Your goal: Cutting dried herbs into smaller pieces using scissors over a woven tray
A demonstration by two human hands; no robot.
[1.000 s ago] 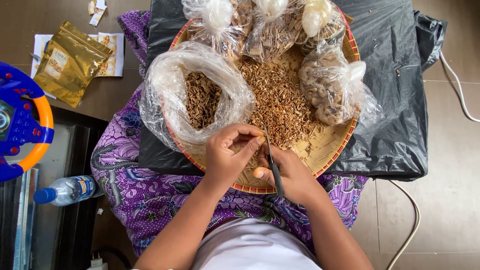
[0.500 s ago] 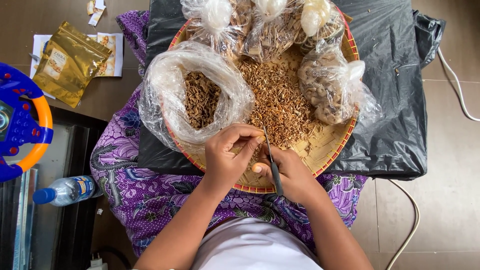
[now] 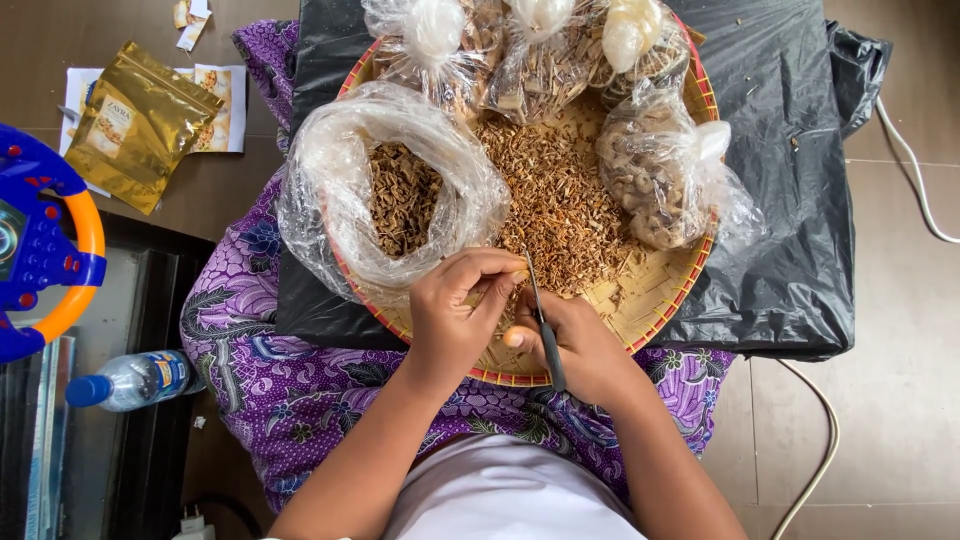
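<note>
The right hand (image 3: pixel 585 345) is gripping a small knife (image 3: pixel 542 325). The left hand (image 3: pixel 462 310) is pinching a brown piece (image 3: pixel 497 287) over the woven tray (image 3: pixel 655 295), beside the dry chips (image 3: pixel 560 205).

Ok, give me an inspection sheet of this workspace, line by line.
Surface: round woven tray on black plastic sheet, over purple patterned cloth.
Job's things: loose brown chips; open clear bag; small piece pinched in left hand; knife in right hand.
Clutter: tied bags, gold pouch, water bottle, toy steering wheel.
Hands: both over the tray's near edge.
Cables: white cable on the right.
Surroundings: brown tiled floor.
</note>
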